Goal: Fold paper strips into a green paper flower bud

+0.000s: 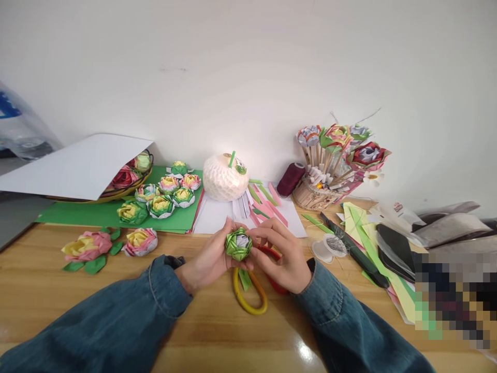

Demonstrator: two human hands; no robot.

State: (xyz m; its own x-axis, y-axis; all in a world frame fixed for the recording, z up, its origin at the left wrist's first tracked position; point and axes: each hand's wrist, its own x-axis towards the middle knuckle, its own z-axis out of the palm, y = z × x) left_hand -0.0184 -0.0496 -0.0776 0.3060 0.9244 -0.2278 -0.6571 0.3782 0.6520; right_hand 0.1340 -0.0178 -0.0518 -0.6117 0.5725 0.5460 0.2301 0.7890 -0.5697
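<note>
Both hands up over the glossy wooden table (58,305), denim cuffs on both wrists. Left hand (209,259) cupped round the underside of a small folded paper flower (238,244), thumb up top. Right hand (281,259) pinching its edge from the 3 o'clock side with curled fingertips. Flower dead centre, lifted off the wood: crisp green outer petals, greyish-white printed paper in the middle, round and tightly layered like a little cabbage.

Right under it at 6 o'clock, scissors (252,292) with smooth plastic loops, one yellow, one red, partly hidden by the right hand.

At 12 o'clock, a white dome (224,178) with a netted, bumpy texture and a green strip poking out. Loose pink and green paper strips (264,204) fanned beside it.

Toward 10 o'clock, a flat green sheet (77,213) carrying a cluster of finished lotus flowers (161,199) in pink, yellow and green. Toward 2 o'clock, a woven basket (312,196) of paper roses on wooden sticks, plus a maroon thread spool (291,178) lying just beside it.
</note>
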